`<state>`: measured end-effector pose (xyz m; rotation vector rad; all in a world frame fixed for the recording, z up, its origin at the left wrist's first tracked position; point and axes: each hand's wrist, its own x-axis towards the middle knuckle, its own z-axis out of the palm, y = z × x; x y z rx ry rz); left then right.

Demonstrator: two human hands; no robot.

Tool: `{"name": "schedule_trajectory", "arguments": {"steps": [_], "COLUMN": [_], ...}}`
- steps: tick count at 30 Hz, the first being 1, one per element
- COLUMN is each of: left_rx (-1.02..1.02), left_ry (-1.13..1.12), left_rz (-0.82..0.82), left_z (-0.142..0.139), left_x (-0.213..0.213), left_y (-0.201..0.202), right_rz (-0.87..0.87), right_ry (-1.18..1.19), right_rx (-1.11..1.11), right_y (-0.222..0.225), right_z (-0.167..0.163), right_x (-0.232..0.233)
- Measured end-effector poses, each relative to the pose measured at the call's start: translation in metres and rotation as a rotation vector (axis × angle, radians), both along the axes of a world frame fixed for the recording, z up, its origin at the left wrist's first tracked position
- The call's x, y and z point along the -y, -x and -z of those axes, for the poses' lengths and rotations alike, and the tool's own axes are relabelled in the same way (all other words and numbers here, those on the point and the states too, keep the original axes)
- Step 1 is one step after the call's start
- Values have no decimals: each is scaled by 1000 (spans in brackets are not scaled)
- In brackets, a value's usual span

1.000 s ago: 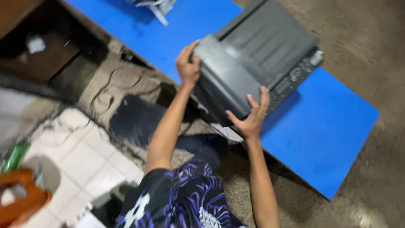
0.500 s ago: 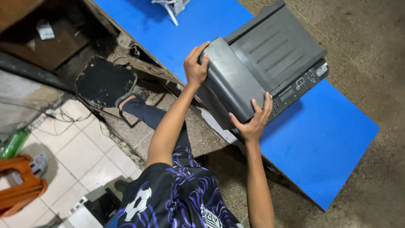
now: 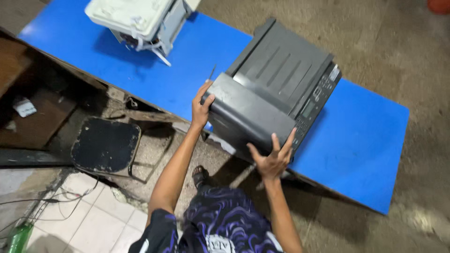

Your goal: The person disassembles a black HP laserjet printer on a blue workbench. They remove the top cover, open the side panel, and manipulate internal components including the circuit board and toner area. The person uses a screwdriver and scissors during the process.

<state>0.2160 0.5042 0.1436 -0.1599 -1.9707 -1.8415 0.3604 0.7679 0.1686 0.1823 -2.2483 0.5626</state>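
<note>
Firmly, the fingers of the left hand [image 3: 201, 107] curl over the near left corner of a dark grey printer [image 3: 274, 96], thumb on its front panel, clamped on that edge. The right hand [image 3: 272, 157] presses against the printer's near right corner with fingers spread apart and pointing up the front panel, palm under the lower edge. Between the two hands runs the printer's plain front flap; beyond the fingertips lie its ribbed top tray and, off the right fingers, a strip of control buttons. The printer sits tilted at the near edge of a long blue table [image 3: 361, 140]. Farther beyond the left fingers stands a white machine casing [image 3: 138, 18]. Below the left forearm, a worn black stool [image 3: 105, 145] rests on the floor.
</note>
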Motion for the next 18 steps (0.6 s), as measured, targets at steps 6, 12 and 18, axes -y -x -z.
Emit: {"name": "schedule_trajectory", "arguments": {"steps": [6, 12, 18], "left_rx": [145, 81, 326], "left_ry": [43, 18, 206], "left_rz": [128, 535, 414], "left_z": [12, 22, 91], "left_x": [-31, -70, -61], "left_y": [-35, -83, -72], "right_rz": [22, 105, 42], "right_ry": [-79, 33, 101], "right_rx": [-171, -36, 144], "right_y": [28, 56, 47], "right_z": [37, 34, 5], "right_x": [-62, -167, -179]}}
